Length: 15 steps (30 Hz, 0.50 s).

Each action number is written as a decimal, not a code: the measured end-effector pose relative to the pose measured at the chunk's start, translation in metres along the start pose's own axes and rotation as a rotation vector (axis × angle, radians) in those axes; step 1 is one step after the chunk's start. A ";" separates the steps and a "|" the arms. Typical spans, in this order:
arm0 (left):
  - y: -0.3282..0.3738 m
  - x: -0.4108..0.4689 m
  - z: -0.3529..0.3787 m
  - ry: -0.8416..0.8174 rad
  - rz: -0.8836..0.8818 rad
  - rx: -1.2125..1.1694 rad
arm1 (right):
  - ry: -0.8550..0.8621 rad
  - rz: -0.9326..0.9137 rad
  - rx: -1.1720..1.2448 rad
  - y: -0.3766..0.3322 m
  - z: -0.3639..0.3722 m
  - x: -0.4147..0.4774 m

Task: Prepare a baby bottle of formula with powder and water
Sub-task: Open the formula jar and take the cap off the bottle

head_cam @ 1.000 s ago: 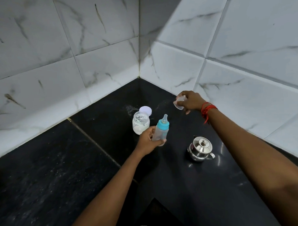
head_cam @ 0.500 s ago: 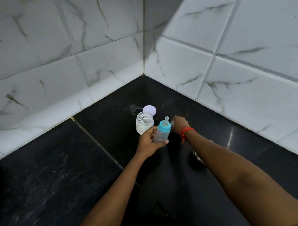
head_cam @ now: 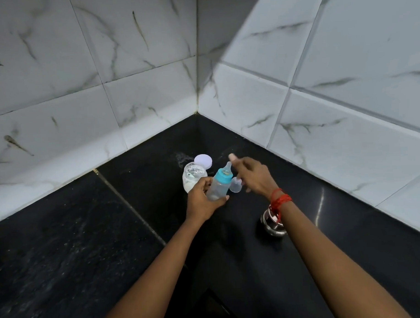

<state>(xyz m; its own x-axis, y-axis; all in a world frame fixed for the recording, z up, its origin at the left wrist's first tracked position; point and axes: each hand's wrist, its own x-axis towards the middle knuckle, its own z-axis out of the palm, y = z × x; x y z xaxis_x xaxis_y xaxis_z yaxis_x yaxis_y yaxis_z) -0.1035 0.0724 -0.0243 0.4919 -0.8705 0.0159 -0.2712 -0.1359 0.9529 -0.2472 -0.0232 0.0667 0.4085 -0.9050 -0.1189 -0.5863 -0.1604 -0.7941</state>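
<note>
Corner of a room. Two walls of glossy white tile with grey veining: left wall [head_cam: 82,80] and right wall [head_cam: 333,95], meeting at a vertical joint [head_cam: 197,64] in the upper centre. Diagonal shadow [head_cam: 218,27] on the right wall beside the joint. Black polished stone tabletop [head_cam: 53,259] fills the lower frame. Thin pale seam [head_cam: 129,207] runs diagonally left of centre. Streak of reflected light [head_cam: 321,205] at right.

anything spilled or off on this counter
A faint whitish smear lies on the black counter just behind the open powder jar, like spilled powder or water. The baby bottle leans tilted in the left hand.
</note>
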 end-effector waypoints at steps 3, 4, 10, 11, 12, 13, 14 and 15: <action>0.012 -0.007 0.009 0.026 0.055 0.033 | -0.037 0.025 -0.370 -0.011 0.006 -0.010; 0.016 -0.011 0.012 0.028 0.073 0.043 | 0.041 0.032 -0.440 -0.014 0.007 -0.013; 0.046 -0.032 0.014 0.097 0.088 0.137 | 0.298 -0.055 -0.471 -0.031 0.003 -0.028; 0.051 -0.035 0.011 0.085 0.074 0.152 | 0.305 -0.078 -0.451 -0.033 0.001 -0.031; 0.055 -0.036 0.008 0.057 0.057 0.140 | 0.311 -0.102 -0.422 -0.033 -0.002 -0.033; 0.057 -0.037 0.004 0.024 0.042 0.114 | 0.315 -0.143 -0.395 -0.033 -0.005 -0.035; 0.059 -0.039 0.001 -0.017 0.031 0.086 | 0.304 -0.190 -0.369 -0.031 -0.008 -0.038; 0.060 -0.040 -0.003 -0.074 0.021 0.047 | 0.278 -0.246 -0.333 -0.029 -0.012 -0.039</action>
<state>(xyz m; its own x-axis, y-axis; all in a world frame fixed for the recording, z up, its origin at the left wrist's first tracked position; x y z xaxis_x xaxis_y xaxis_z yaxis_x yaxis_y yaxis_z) -0.1374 0.1008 0.0336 0.4235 -0.9058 0.0117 -0.3201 -0.1375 0.9374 -0.2545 0.0123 0.1011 0.3879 -0.8878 0.2475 -0.7056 -0.4588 -0.5401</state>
